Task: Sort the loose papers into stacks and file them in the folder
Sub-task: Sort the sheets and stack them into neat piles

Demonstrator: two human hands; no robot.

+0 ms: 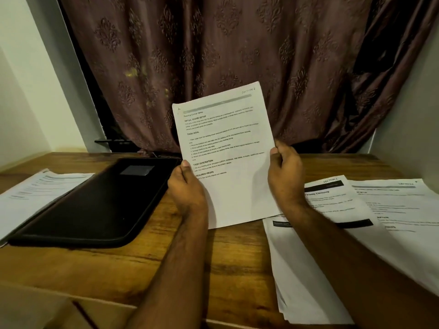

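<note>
I hold one printed sheet upright above the middle of the wooden table. My left hand grips its left edge, thumb on the front. My right hand grips its right edge the same way. A shut black folder lies flat on the table to the left. Beyond the folder, at the far left, lies a printed sheet. On the right, several loose printed papers lie overlapping, partly under my right forearm.
A dark patterned curtain hangs behind the table. A pale wall stands at the left and another at the right. The table's front edge runs along the bottom of the view.
</note>
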